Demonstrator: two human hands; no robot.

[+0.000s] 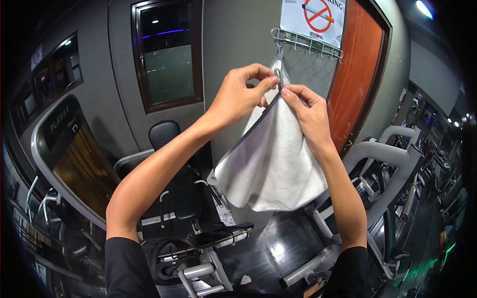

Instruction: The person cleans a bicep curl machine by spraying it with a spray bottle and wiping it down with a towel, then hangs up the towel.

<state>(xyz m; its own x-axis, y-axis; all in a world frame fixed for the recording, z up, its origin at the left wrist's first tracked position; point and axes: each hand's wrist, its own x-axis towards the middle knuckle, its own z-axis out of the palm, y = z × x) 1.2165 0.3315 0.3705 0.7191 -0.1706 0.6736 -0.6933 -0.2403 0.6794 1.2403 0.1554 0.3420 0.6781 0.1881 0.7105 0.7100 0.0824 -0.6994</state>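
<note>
A white towel [278,164] with a dark edging strip hangs down in folds from both my hands, held up in front of me. With thumb and forefinger pinched together, my left hand [241,94] has hold of the small hanging loop [278,74] at the towel's top corner. Just to the right and slightly lower, my right hand [309,111] pinches the dark edge close under that loop. Above and behind the fingertips is a wire hook rack [308,44] on the wall, with a greyish strip [279,52] hanging at its left end.
A no-smoking sign [313,20] is fixed above the rack, beside a reddish wooden door [355,74]. Gym machines stand on both sides, one with a tall dark housing [74,144] at left. A padded seat [165,134] and grey metal frames [206,270] are below, over dark flooring [273,248].
</note>
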